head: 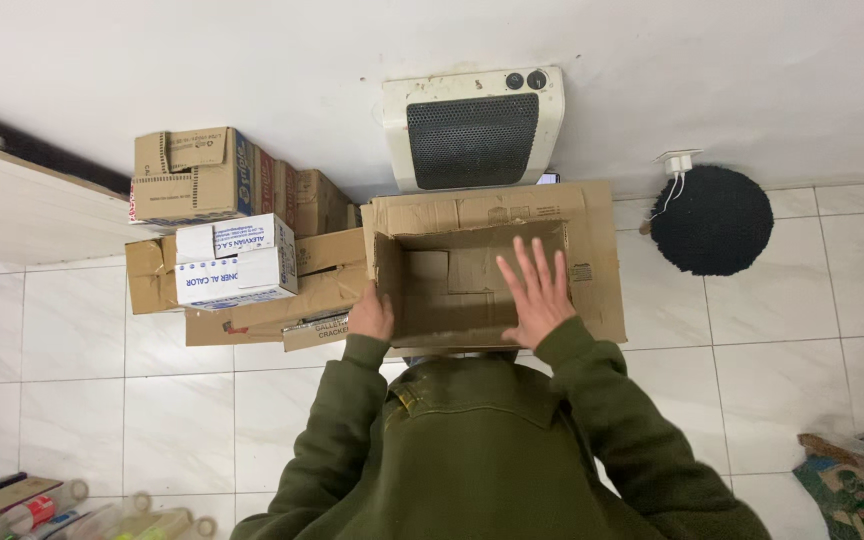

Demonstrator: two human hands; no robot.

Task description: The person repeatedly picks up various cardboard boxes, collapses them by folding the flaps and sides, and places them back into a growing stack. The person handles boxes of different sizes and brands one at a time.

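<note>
Open cardboard box point(452, 285) on the tiled floor point(102, 390), flaps spread. Left hand point(372, 315) curled over the box's near-left edge, gripping it. Right hand point(535, 290) flat, fingers splayed, holding nothing, over the box's inside right. Stacked cartons point(217, 240) just left of the left hand; wall heater point(472, 128) beyond both.

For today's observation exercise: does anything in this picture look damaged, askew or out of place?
Yes. The open cardboard box under both hands is worn, with creased flaps. Beside it, the pile of boxes is stacked crookedly, the lower ones crushed and torn. A plug hangs loosely from the wall with its white cable dangling.
</note>
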